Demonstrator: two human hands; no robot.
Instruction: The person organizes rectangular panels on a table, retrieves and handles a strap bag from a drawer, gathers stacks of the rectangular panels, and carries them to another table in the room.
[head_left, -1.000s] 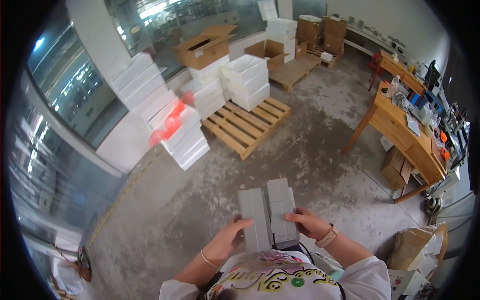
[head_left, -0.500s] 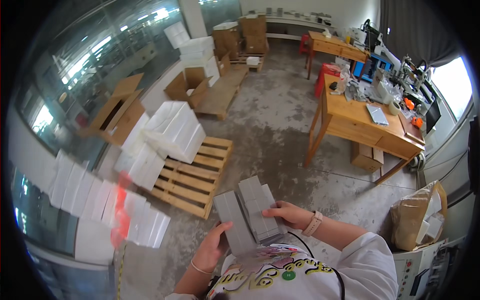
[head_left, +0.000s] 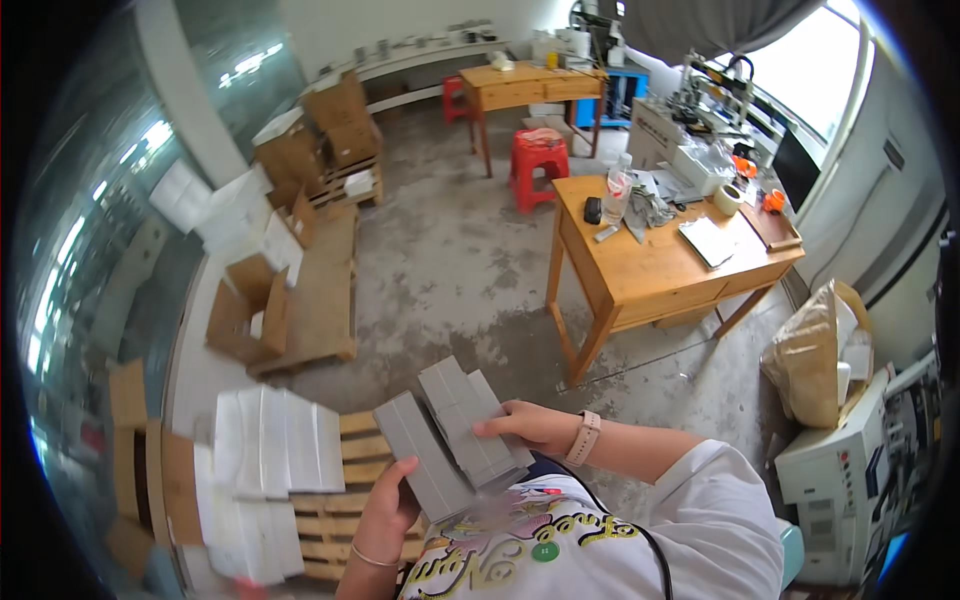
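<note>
I carry two flat grey boxes side by side against my chest. My left hand [head_left: 385, 510] grips the left grey box [head_left: 420, 470] from below. My right hand [head_left: 525, 427] lies over the right grey box [head_left: 470, 420], which sticks out farther forward. I wear a watch with a pale strap on the right wrist and a thin bracelet on the left one.
A wooden pallet [head_left: 350, 470] with stacks of white boxes [head_left: 270, 445] lies below left. A wooden table [head_left: 650, 260] with clutter stands to the right, a red stool [head_left: 540, 165] beyond it. Cardboard boxes [head_left: 310, 140] stand at the far left. A stuffed brown bag [head_left: 810, 360] sits at the right.
My view has swung to the right: the pallet and white boxes slid to the lower left and the wooden table came toward the middle. Both hands keep hold of the grey boxes.
</note>
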